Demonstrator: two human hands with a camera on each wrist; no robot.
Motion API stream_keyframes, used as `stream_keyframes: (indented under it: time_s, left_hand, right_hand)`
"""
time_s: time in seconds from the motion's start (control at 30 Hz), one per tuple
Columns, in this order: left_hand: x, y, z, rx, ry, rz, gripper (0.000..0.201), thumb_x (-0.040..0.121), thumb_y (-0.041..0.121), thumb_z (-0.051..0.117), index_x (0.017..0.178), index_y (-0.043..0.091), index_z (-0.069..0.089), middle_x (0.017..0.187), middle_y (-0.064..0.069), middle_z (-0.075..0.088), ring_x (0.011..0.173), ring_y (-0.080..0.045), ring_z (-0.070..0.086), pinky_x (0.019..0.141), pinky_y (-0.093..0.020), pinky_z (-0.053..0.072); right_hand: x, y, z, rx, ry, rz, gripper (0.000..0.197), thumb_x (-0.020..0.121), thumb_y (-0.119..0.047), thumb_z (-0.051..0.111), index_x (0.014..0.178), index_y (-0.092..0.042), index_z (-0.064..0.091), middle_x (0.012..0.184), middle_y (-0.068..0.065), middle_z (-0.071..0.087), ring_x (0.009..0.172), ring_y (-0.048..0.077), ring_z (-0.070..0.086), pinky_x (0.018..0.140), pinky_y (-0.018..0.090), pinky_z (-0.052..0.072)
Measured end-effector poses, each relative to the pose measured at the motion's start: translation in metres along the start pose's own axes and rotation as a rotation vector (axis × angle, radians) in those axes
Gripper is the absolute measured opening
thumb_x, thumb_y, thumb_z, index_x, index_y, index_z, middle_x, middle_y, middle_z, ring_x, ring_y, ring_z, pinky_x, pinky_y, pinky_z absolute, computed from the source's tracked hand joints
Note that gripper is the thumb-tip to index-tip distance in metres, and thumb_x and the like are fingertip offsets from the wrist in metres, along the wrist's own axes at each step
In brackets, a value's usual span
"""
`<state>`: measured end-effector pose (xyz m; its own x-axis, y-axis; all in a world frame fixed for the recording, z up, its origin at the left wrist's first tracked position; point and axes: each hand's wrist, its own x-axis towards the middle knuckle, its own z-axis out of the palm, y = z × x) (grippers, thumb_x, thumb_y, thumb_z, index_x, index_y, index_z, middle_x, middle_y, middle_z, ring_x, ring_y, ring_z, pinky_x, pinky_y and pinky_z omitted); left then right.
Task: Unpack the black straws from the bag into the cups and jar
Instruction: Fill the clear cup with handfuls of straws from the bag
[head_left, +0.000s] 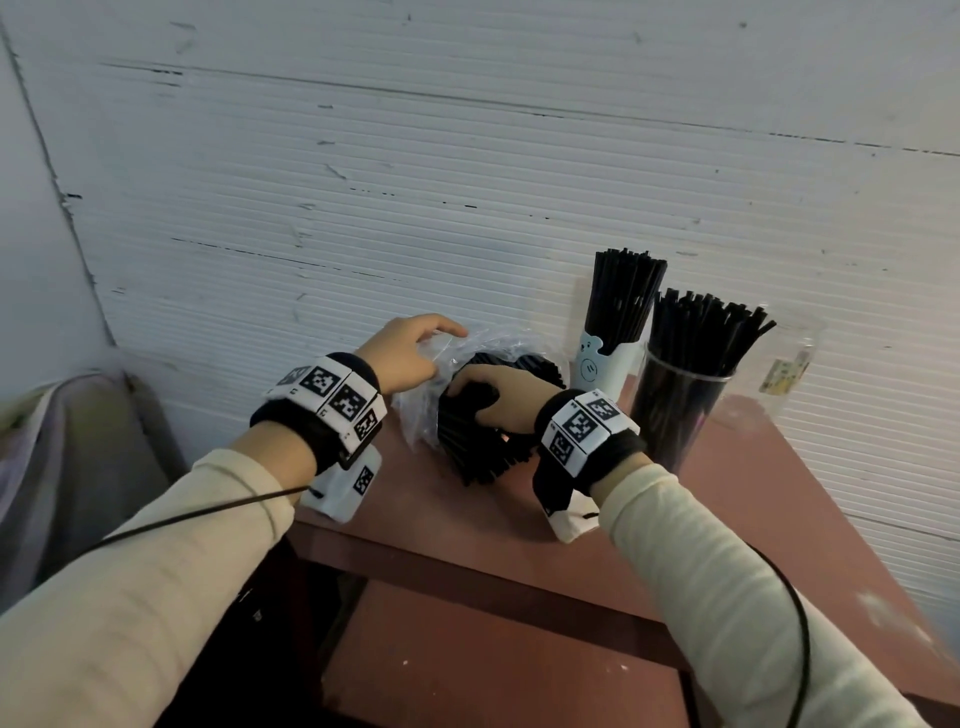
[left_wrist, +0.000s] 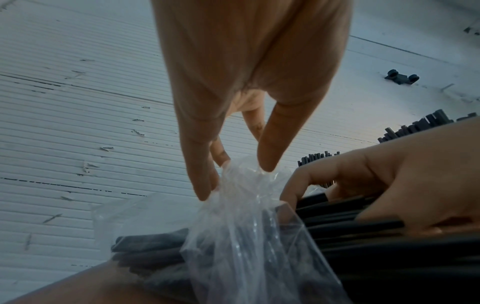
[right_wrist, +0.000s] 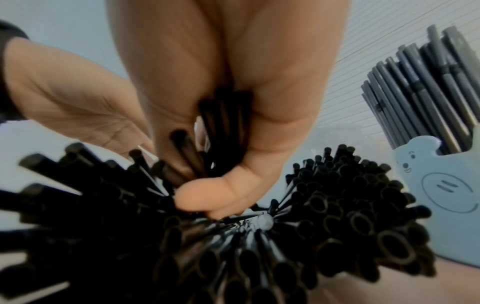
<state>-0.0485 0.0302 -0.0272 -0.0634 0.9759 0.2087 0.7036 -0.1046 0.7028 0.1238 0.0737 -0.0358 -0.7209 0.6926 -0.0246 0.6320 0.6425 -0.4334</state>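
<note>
A clear plastic bag (head_left: 470, 345) of black straws (head_left: 478, 452) lies on the red-brown table (head_left: 441, 525) near the wall. My left hand (head_left: 431, 353) pinches the bag's loose film (left_wrist: 246, 226) between thumb and fingers (left_wrist: 205, 185). My right hand (head_left: 478, 395) reaches into the bag's mouth, its fingers curled round a bunch of the black straws (right_wrist: 223, 127); the thumb (right_wrist: 207, 197) presses into the bundle. A pale blue bear cup (head_left: 602, 364) and a clear jar (head_left: 680, 415), both packed with upright straws, stand to the right.
A second clear container (head_left: 784, 364) with a yellow label stands behind the jar by the ribbed white wall (head_left: 467, 182). The table's front edge (head_left: 467, 561) runs under my wrists. A grey chair back (head_left: 78, 415) sits at the left.
</note>
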Motion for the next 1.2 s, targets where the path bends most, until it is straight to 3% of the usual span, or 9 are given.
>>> stream_keyframes:
  time_s: [0.17, 0.27, 0.43, 0.6, 0.7, 0.8, 0.9, 1.07, 1.2]
  left_hand:
    - [-0.001, -0.003, -0.002, -0.017, 0.000, 0.004, 0.054, 0.085, -0.006, 0.061, 0.128, 0.027, 0.058, 0.147, -0.006, 0.046, 0.140, -0.017, 0.038, 0.096, -0.022, 0.035]
    - [-0.003, -0.005, -0.002, -0.009, -0.002, 0.019, 0.052, 0.086, 0.002, 0.066, 0.131, 0.027, 0.056, 0.147, -0.004, 0.047, 0.140, -0.017, 0.037, 0.100, -0.024, 0.033]
    - [-0.001, -0.009, 0.002, 0.073, 0.003, 0.038, 0.056, 0.085, 0.008, 0.068, 0.134, 0.030, 0.053, 0.143, -0.007, 0.050, 0.113, -0.021, 0.052, 0.079, -0.023, 0.042]
    - [-0.007, 0.008, 0.016, 0.257, 0.104, 0.105, 0.072, 0.077, 0.025, 0.078, 0.141, 0.029, 0.045, 0.150, -0.005, 0.030, 0.137, -0.021, 0.035, 0.106, -0.028, 0.033]
    - [-0.008, 0.030, 0.029, 0.381, -0.002, 0.250, 0.082, 0.073, 0.033, 0.082, 0.143, 0.024, 0.041, 0.149, 0.000, 0.036, 0.136, -0.017, 0.038, 0.111, -0.034, 0.034]
    - [0.002, 0.047, 0.043, 0.413, -0.174, 0.262, 0.088, 0.064, 0.035, 0.086, 0.141, 0.024, 0.044, 0.137, 0.002, 0.051, 0.124, -0.017, 0.049, 0.106, -0.037, 0.040]
    - [0.009, 0.062, 0.056, 0.475, -0.241, 0.276, 0.080, 0.057, 0.039, 0.084, 0.129, 0.027, 0.052, 0.118, 0.006, 0.062, 0.107, -0.016, 0.059, 0.094, -0.039, 0.048]
    - [0.012, 0.075, 0.070, 0.474, -0.210, 0.333, 0.023, 0.082, 0.034, 0.072, 0.095, 0.017, 0.065, 0.088, 0.002, 0.067, 0.086, -0.018, 0.063, 0.072, -0.026, 0.045]
    - [0.009, 0.083, 0.068, 0.423, -0.146, 0.362, 0.025, 0.092, 0.040, 0.062, 0.073, 0.027, 0.052, 0.067, 0.012, 0.055, 0.066, -0.010, 0.054, 0.056, -0.013, 0.032]
  right_hand:
    - [-0.002, 0.005, -0.003, -0.004, 0.085, -0.009, 0.041, 0.086, -0.005, 0.059, 0.121, -0.026, 0.063, 0.118, -0.003, 0.063, 0.093, 0.009, 0.055, 0.074, 0.016, 0.040]
    - [-0.006, 0.010, -0.008, 0.050, 0.143, 0.006, 0.037, 0.086, -0.007, 0.061, 0.115, -0.028, 0.068, 0.112, -0.004, 0.066, 0.092, 0.013, 0.064, 0.069, 0.009, 0.043]
    - [-0.021, 0.021, -0.023, 0.116, 0.161, 0.008, 0.032, 0.086, -0.008, 0.066, 0.112, -0.026, 0.071, 0.109, -0.004, 0.068, 0.095, 0.012, 0.065, 0.075, 0.009, 0.045]
    - [-0.048, 0.031, -0.042, 0.160, 0.139, 0.011, 0.030, 0.087, -0.008, 0.066, 0.112, -0.024, 0.073, 0.093, -0.007, 0.071, 0.085, 0.008, 0.066, 0.075, 0.013, 0.050]
    - [-0.062, 0.033, -0.051, 0.139, 0.122, 0.010, 0.030, 0.087, -0.010, 0.067, 0.111, -0.026, 0.073, 0.086, -0.008, 0.072, 0.073, 0.000, 0.065, 0.071, 0.014, 0.050]
    - [-0.076, 0.030, -0.057, 0.176, 0.104, 0.009, 0.031, 0.087, -0.006, 0.065, 0.112, -0.024, 0.072, 0.078, 0.001, 0.072, 0.058, -0.001, 0.063, 0.059, 0.008, 0.045]
    - [-0.092, 0.028, -0.061, 0.203, 0.095, -0.003, 0.032, 0.086, -0.006, 0.065, 0.109, -0.027, 0.073, 0.083, 0.009, 0.074, 0.062, 0.007, 0.066, 0.062, 0.013, 0.050]
    - [-0.113, 0.033, -0.065, 0.252, 0.140, -0.048, 0.036, 0.085, -0.002, 0.067, 0.114, -0.024, 0.071, 0.087, -0.003, 0.071, 0.067, 0.011, 0.064, 0.065, 0.020, 0.052]
    - [-0.135, 0.037, -0.080, 0.267, 0.284, -0.112, 0.041, 0.088, -0.015, 0.069, 0.127, -0.026, 0.061, 0.109, -0.008, 0.067, 0.089, 0.005, 0.065, 0.081, 0.017, 0.052]
